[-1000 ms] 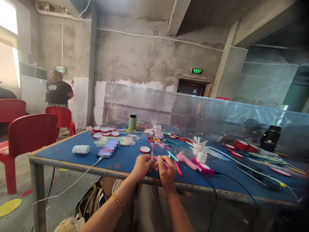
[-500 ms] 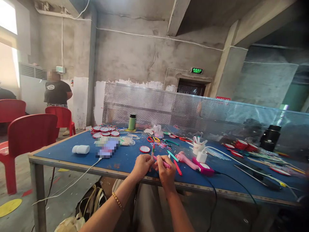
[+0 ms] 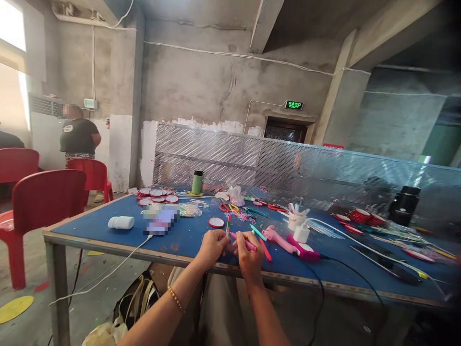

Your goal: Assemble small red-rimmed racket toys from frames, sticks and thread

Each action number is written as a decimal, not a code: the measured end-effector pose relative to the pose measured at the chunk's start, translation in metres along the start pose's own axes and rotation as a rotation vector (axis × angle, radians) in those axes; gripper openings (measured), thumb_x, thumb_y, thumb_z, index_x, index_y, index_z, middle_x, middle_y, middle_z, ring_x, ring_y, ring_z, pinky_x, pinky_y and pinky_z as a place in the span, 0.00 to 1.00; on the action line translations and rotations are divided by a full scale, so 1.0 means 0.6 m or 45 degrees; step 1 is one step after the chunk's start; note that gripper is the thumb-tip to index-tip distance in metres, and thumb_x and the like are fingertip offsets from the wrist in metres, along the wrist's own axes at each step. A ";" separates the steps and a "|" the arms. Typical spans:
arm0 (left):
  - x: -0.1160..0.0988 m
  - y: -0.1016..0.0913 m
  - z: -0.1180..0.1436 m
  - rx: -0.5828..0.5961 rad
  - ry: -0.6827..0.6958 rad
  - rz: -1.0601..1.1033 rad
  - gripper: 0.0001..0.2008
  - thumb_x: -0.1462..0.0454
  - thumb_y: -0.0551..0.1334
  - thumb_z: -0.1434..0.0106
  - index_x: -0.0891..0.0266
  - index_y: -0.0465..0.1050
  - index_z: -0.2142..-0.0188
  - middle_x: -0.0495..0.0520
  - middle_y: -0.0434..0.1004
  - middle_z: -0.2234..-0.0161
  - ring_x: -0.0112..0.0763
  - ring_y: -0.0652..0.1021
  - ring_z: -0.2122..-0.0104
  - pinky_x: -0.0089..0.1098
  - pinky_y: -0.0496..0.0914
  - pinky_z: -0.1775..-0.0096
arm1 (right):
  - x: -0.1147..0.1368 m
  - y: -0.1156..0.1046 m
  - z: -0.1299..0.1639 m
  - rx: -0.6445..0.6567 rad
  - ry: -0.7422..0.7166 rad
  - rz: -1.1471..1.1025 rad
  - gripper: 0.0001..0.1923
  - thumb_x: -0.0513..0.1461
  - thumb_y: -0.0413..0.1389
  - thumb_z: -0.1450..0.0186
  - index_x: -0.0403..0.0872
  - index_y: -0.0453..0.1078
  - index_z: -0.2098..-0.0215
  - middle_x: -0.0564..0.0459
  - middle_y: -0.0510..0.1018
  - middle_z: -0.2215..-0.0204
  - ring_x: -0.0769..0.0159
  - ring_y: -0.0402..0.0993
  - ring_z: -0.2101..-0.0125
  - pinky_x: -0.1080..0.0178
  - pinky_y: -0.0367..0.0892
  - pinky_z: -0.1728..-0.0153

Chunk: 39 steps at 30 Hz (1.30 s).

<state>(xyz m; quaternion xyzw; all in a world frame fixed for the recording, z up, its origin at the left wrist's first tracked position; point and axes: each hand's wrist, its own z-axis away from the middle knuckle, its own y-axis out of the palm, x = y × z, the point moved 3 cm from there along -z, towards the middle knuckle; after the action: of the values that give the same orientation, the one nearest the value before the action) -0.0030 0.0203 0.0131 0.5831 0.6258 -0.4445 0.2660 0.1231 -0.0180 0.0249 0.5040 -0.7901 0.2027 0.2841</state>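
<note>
My left hand (image 3: 213, 247) is closed on a narrow painted stick (image 3: 228, 224), red at its top with green and pale parts lower down. In my right hand (image 3: 249, 254) a pink marker pen (image 3: 249, 244) is gripped, its front end close to the stick; whether they touch I cannot tell. Both hands rest near the front edge of the blue table (image 3: 169, 246). Just beyond them lies a white disc with a red rim (image 3: 216, 222). Right of my right hand lie a teal pen (image 3: 257, 231) and a red pen (image 3: 267, 253).
A white bottle (image 3: 121, 222) and a cabled phone (image 3: 162, 222) lie to the left. Scissors (image 3: 234, 208), a pen cup (image 3: 297, 218) and a magenta box (image 3: 309, 250) sit right of centre. Behind stands a perforated metal screen (image 3: 216, 154). A person (image 3: 79, 137) stands far left.
My right hand and the pink marker have shifted slightly beside the stick. The person in the background has moved a little to the left.
</note>
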 end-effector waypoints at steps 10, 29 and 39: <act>0.001 0.002 0.001 -0.001 -0.005 0.000 0.18 0.54 0.56 0.38 0.63 0.71 0.78 0.51 0.78 0.79 0.26 0.71 0.82 0.26 0.63 0.74 | 0.006 0.001 0.001 0.023 -0.019 -0.018 0.17 0.48 0.55 0.32 0.47 0.69 0.74 0.57 0.73 0.82 0.70 0.67 0.85 0.68 0.64 0.82; -0.006 0.000 0.003 -0.010 -0.010 -0.029 0.19 0.53 0.56 0.38 0.62 0.71 0.79 0.51 0.76 0.81 0.27 0.71 0.83 0.26 0.63 0.75 | 0.007 0.003 -0.002 0.044 -0.009 -0.029 0.18 0.49 0.55 0.32 0.49 0.68 0.76 0.58 0.72 0.84 0.69 0.67 0.85 0.68 0.64 0.82; -0.006 0.000 0.003 -0.007 -0.046 0.028 0.17 0.54 0.57 0.40 0.62 0.71 0.79 0.52 0.79 0.78 0.25 0.70 0.83 0.26 0.64 0.75 | 0.001 0.001 0.002 -0.017 -0.025 -0.016 0.18 0.49 0.55 0.32 0.48 0.68 0.75 0.58 0.72 0.83 0.70 0.67 0.85 0.68 0.64 0.82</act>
<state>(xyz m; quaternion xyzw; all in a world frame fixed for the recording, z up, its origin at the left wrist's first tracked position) -0.0024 0.0169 0.0154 0.5811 0.6157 -0.4504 0.2835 0.1222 -0.0187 0.0243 0.5090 -0.7910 0.1908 0.2809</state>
